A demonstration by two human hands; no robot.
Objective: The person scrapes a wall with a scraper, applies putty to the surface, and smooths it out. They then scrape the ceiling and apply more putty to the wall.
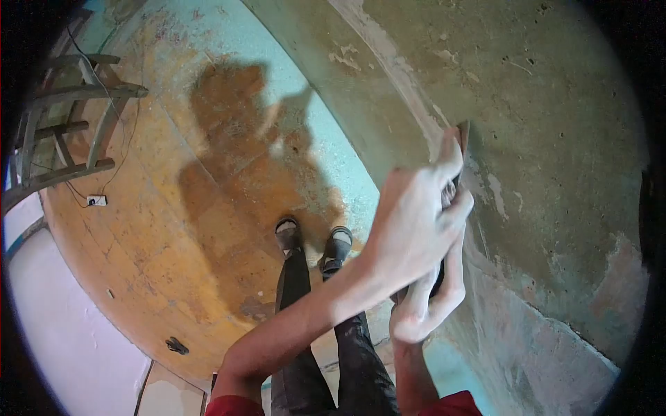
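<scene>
Both hands are wrapped around a flat, thin-edged wall tool (465, 133) held against the rough wall (555, 173). My left hand (413, 225) grips its upper part, with the fingers curled over the edge. Below it, my right hand (433, 305) is closed around the lower part, where a dark piece shows between the fingers. The hands cover most of the tool, so its exact kind cannot be made out. Around it the wall has pale smeared strips (388, 52) and patches of exposed or scraped surface.
A wooden ladder-like frame (66, 132) stands at the left, with a cable running down to a white socket box (97, 200) on the stained floor (173, 263). A small dark object (177, 345) lies lower left. My sandalled feet (288, 232) are near the wall's base.
</scene>
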